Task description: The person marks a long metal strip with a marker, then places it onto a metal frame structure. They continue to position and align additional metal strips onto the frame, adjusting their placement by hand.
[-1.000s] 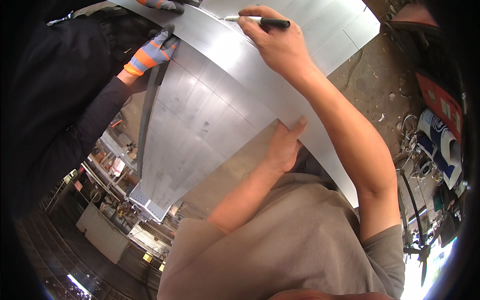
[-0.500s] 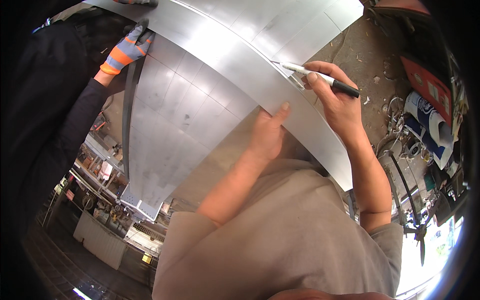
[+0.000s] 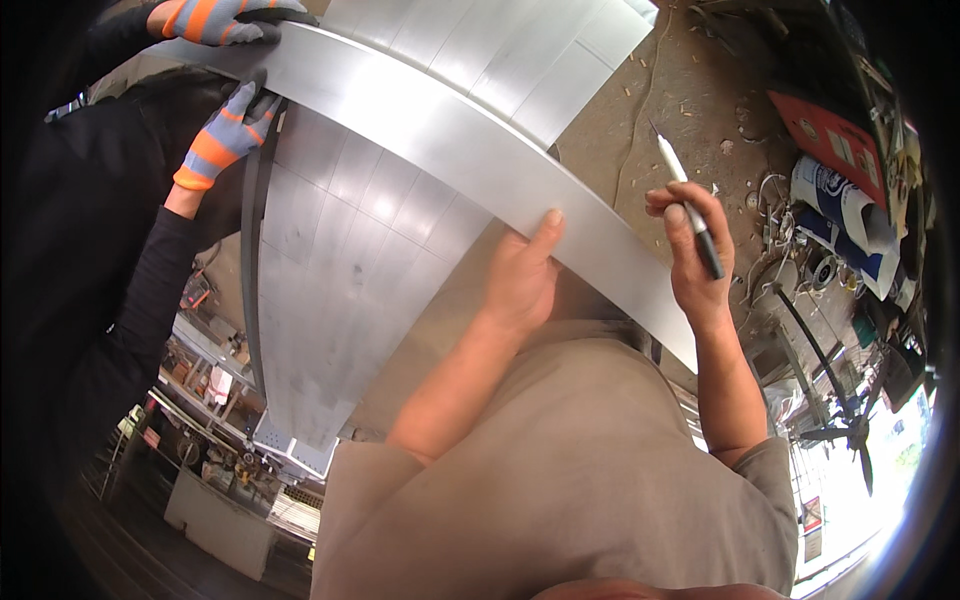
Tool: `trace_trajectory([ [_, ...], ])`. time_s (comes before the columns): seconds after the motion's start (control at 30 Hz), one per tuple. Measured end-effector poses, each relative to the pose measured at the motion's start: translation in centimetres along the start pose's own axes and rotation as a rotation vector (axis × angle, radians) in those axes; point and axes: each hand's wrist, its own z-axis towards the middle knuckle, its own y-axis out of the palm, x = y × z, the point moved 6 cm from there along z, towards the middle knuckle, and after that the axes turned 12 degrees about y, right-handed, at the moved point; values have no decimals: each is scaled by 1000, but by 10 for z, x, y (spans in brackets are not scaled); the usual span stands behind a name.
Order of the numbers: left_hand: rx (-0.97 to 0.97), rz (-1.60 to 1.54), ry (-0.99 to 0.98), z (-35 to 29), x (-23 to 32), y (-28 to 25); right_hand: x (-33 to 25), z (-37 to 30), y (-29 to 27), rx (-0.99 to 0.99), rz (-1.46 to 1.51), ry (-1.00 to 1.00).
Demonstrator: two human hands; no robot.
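A long flat silver metal strip point(image 3: 430, 115) crosses diagonally from the upper left toward my right side, over a panelled metal surface point(image 3: 345, 235). My left hand point(image 3: 525, 280) is closed on the strip's near edge, thumb on top and the other fingers hidden beneath. Past the strip's far edge, my right hand point(image 3: 703, 245) holds a white and black marker pen point(image 3: 682, 172) between thumb and fingers. Its thin tip points up and away, apart from the metal.
A co-worker's gloved hands, one above point(image 3: 205, 22) and one below point(image 3: 222, 140), hold the strip's far left end. Beyond it, panelled metal point(image 3: 500, 50) continues. At right are a red board point(image 3: 830, 145), blue and white bags point(image 3: 845, 205) and a black fan-like thing point(image 3: 855, 430).
My right hand has drawn the marker pen off the strip's far edge and turned it more upright. The co-worker's upper hand has come further into view. My left hand keeps its hold.
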Motion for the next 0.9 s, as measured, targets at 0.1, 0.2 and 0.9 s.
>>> trace_trajectory([
  [0.1, -58, -28, 39, 10, -1, 30, -3, -13, -16, 28, -305, -154],
  [0.2, -74, -32, 23, 34, -3, 53, -10, -9, -24, 68, -513, -299],
  [0.9, 7, -55, 65, 62, -17, 76, -15, 33, -45, -41, -603, -271],
])
